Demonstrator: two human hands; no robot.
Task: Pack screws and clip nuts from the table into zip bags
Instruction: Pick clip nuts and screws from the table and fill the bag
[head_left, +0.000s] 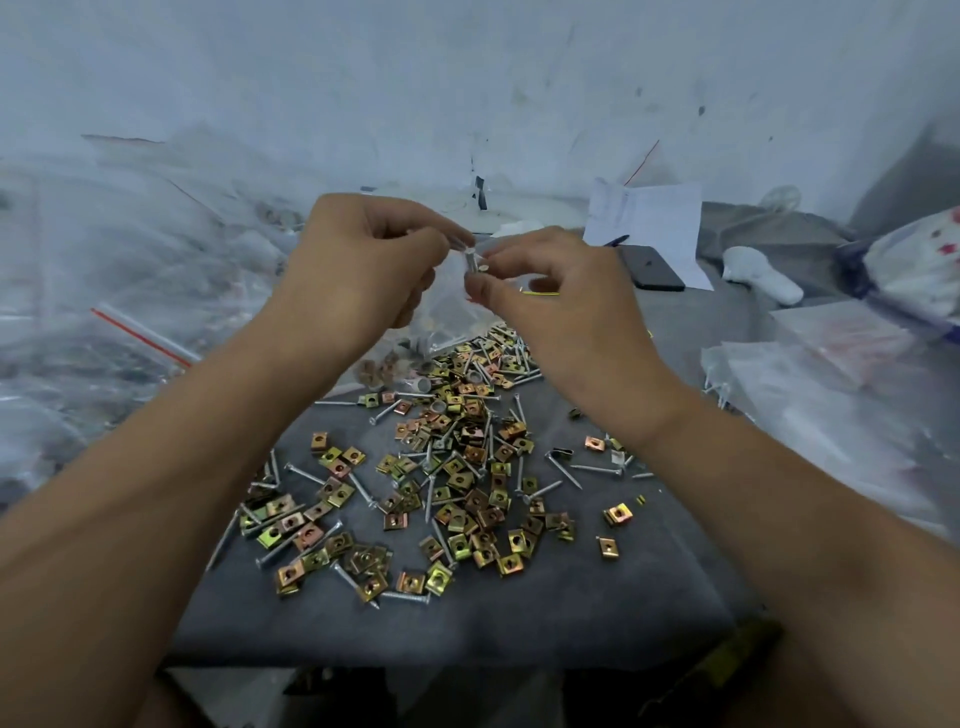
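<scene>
Holding one zip bag (441, 312), two hands (358, 270) (550, 291) pinch its top.

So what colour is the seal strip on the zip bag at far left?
Red and white, on the zip bag, seen in the head view.

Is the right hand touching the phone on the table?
Apart. In the head view the right hand is raised, with grey table showing between it and the phone.

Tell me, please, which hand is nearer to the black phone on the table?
Right. The right hand is just beside the black phone; the left hand is beyond it, farther away.
</scene>
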